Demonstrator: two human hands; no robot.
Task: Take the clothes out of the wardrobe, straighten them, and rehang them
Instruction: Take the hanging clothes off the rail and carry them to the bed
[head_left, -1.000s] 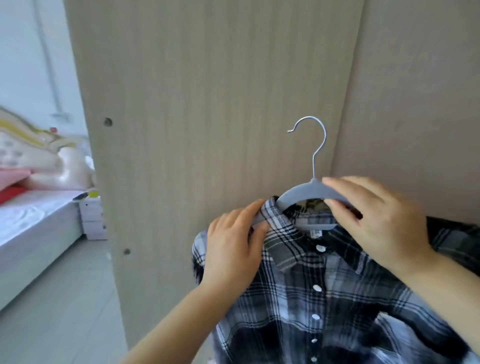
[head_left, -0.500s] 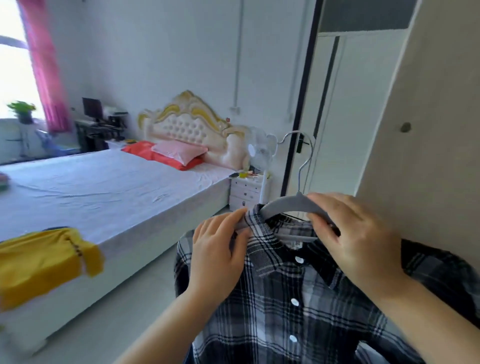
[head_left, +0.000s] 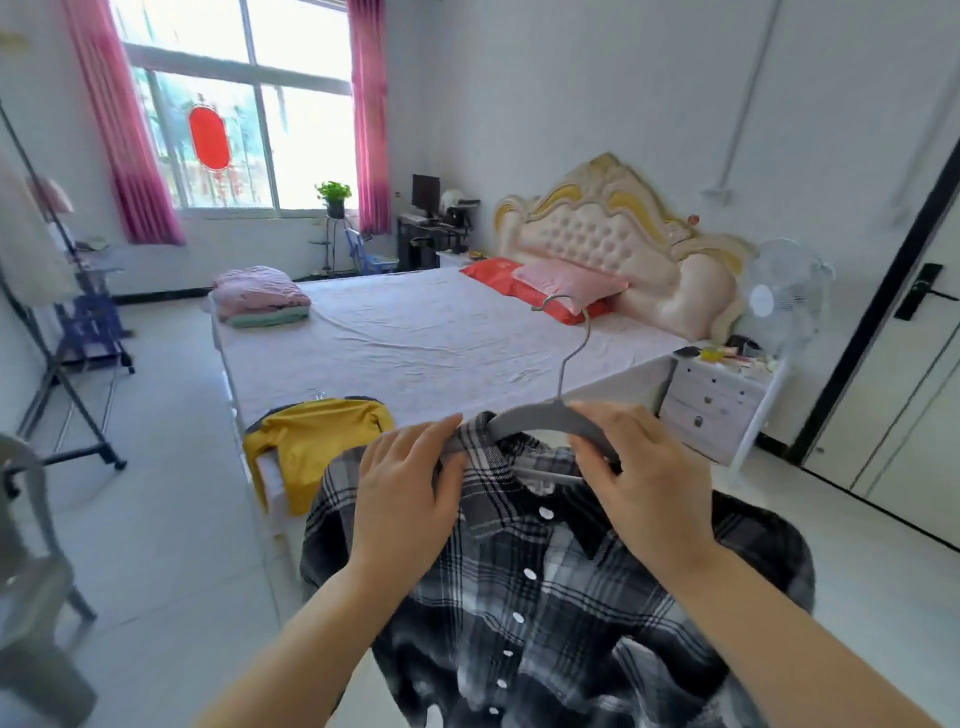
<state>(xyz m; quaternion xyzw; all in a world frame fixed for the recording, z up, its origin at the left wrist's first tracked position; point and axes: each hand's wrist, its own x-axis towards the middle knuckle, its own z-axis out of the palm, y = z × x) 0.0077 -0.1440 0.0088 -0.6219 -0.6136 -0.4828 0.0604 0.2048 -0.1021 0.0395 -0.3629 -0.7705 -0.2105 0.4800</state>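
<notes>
Left hand (head_left: 402, 499): I see it pinching the shirt collar against the hanger's left arm, fingers on top, thumb underneath.
Right hand (head_left: 644, 478): I see it gripping the hanger's right arm, fingers curled over the bar.
Hanger (head_left: 540, 418): grey, metal hook pointing up, held between both hands just short of the bed's (head_left: 441, 343) near end.
Shirt (head_left: 545, 597): black-and-white plaid, buttoned, draped on the hanger and hanging in the air in front of the bed.
Yellow garment (head_left: 317, 436): lying on the bed's near corner, partly over the edge.
Folded bedding (head_left: 260, 296): on the bed's far corner, on my left.
Pillows (head_left: 550, 286): red and pink, at the bed's head against the headboard.
Nightstand (head_left: 717, 405): white, just beside the bed's head end, on my right.
Fan (head_left: 784, 296): white, behind the nightstand, beside the bed's headboard.
</notes>
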